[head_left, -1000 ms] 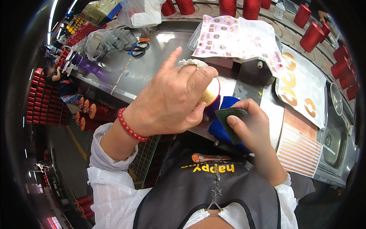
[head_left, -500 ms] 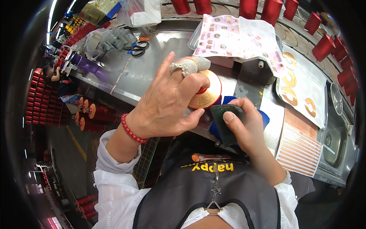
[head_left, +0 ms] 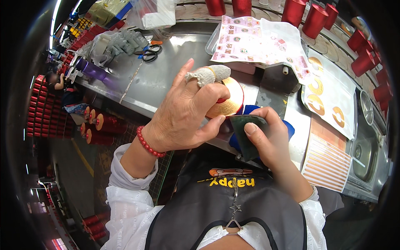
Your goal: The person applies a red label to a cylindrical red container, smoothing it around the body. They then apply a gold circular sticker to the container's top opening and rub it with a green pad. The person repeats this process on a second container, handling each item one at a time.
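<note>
My left hand (head_left: 179,110) curls over a red canister with a round gold top (head_left: 236,93). Its index finger and thumb close around the red neck, and a knitted finger cover (head_left: 218,72) sits on one finger. Most of the canister's body is hidden behind my hands. My right hand (head_left: 271,141) pinches a dark green flat scraper (head_left: 246,137) between thumb and fingers. The scraper's upper edge is close to the rim of the gold top; I cannot tell if they touch. Behind my right hand lies a blue padded support (head_left: 288,128).
Red canisters (head_left: 316,21) stand on a curved conveyor at the back and right. A white sheet with gold ring pieces (head_left: 316,104) lies beside a gold-striped sheet (head_left: 327,164) and a sink (head_left: 363,156). Black scissors (head_left: 151,53) and a purple bottle (head_left: 93,70) are leftward.
The red canisters on the conveyor have shifted to the right. My left hand has moved only slightly on the canister; my right hand and the scraper stay nearly in place.
</note>
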Available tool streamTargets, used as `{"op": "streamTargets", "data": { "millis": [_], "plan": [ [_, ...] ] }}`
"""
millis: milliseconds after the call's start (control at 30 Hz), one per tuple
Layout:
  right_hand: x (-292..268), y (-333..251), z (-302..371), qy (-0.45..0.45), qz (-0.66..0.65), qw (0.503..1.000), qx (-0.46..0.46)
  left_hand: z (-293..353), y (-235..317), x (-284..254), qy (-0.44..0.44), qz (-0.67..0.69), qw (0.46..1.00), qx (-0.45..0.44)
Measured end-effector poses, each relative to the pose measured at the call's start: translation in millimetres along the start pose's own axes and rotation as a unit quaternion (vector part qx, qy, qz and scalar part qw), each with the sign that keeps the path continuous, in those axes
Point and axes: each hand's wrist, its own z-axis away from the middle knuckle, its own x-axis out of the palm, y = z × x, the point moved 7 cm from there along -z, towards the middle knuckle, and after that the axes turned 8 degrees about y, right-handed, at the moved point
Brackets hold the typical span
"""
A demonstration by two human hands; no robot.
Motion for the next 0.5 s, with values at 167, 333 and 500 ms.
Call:
{"op": "streamTargets", "data": {
  "millis": [167, 333, 500],
  "plan": [
    [-0.6, 3.0, -1.1, 0.005, 0.011, 1.0, 0.0, 5.1, -4.7, 1.7, 0.024, 0.008, 1.0, 0.009],
    [-1.3, 1.8, -3.0, 0.01, 0.001, 1.0, 0.007, 3.3, 1.8, -0.6, 0.025, 0.035, 0.999, -0.013],
    [-3.6, -1.6, -3.6, 0.016, -0.002, 1.0, 0.005, 7.5, 1.0, 3.0, 0.035, 0.028, 0.999, -0.026]
  ]
}}
